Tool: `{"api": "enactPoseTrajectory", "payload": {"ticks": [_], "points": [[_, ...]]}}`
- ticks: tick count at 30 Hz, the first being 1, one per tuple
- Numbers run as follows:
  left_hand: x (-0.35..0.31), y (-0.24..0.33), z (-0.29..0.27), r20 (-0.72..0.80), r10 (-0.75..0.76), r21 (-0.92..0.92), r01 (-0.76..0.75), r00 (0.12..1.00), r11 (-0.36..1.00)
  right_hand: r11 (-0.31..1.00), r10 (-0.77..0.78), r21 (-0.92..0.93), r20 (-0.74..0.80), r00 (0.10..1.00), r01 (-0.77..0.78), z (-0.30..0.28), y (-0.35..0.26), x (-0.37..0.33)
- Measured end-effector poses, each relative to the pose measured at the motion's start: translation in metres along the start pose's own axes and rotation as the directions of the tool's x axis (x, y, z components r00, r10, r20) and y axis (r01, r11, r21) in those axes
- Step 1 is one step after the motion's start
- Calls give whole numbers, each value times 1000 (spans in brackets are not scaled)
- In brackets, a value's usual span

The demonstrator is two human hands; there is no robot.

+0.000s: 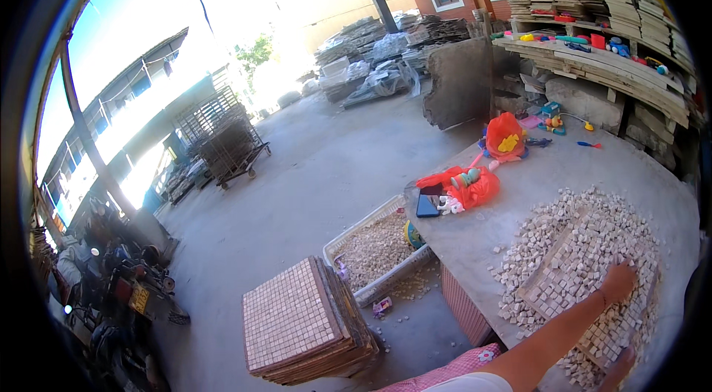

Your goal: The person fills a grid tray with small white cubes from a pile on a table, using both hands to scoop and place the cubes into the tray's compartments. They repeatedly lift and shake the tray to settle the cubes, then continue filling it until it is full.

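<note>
A wide heap of small beige stone cubes (534, 244) covers the right part of a grey table (475, 244). Within the heap lies a tray-like board (552, 269), partly filled with cubes set in rows. My left hand (619, 281) reaches over the cubes beside this board, its fingers bunched downward among them; whether a cube is between the fingertips is too small to see. Closer to me, part of my right hand (627, 359) shows by the lower edge of the cubes. Its fingers are not clear.
Left of the table stand a white crate (354, 247) of loose cubes and a stack of mosaic tile boards (289, 310). Red plastic bags (482, 188), a dark phone-like object (428, 206) and toys lie along the table's far side. Motorbikes (141, 288) are parked at far left.
</note>
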State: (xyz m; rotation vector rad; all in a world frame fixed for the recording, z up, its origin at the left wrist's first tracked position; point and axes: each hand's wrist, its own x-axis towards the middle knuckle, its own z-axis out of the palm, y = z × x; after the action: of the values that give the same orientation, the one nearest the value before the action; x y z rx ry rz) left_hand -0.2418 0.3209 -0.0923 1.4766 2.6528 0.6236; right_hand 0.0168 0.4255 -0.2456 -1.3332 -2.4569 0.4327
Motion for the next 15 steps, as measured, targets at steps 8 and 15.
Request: {"api": "enactPoseTrajectory", "payload": {"ticks": [8, 15], "points": [[-46, -1, 5, -109, 38, 24, -36, 993, 999, 899, -78, 434, 30, 996, 58, 27, 33, 39], [-139, -51, -39, -72, 43, 66, -38, 996, 997, 939, -88, 333, 3, 996, 82, 12, 8, 38]]}}
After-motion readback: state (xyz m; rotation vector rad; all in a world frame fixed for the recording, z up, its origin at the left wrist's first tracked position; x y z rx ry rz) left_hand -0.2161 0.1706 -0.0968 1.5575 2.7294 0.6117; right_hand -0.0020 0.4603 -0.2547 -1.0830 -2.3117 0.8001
